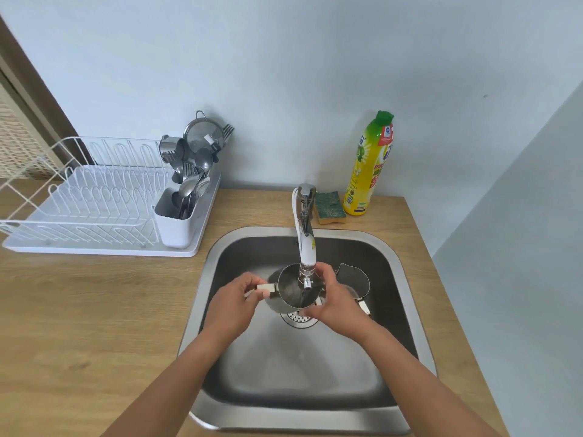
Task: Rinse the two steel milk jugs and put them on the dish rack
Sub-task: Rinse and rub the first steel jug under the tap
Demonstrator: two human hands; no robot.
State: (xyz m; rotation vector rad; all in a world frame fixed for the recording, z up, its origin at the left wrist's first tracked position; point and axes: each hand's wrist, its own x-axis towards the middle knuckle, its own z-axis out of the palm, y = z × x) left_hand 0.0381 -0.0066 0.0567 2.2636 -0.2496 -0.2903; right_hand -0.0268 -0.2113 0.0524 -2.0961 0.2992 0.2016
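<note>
A steel milk jug (291, 291) is held over the sink (315, 414), directly under the tap (305, 244), with water running into it. My left hand (235, 302) grips its handle on the left side. My right hand (334, 299) wraps the jug's right wall and rim. The second steel jug (353, 280) stands in the sink basin just behind and to the right of my right hand, its handle pointing toward me. The white dish rack (94, 209) stands on the wooden counter to the left of the sink.
A white cutlery holder (175, 222) full of spoons, forks and a strainer occupies the rack's right end. A green-and-yellow sponge (329, 208) and a yellow dish soap bottle (369, 165) stand behind the sink by the wall. The drain strainer (298, 318) lies below the held jug.
</note>
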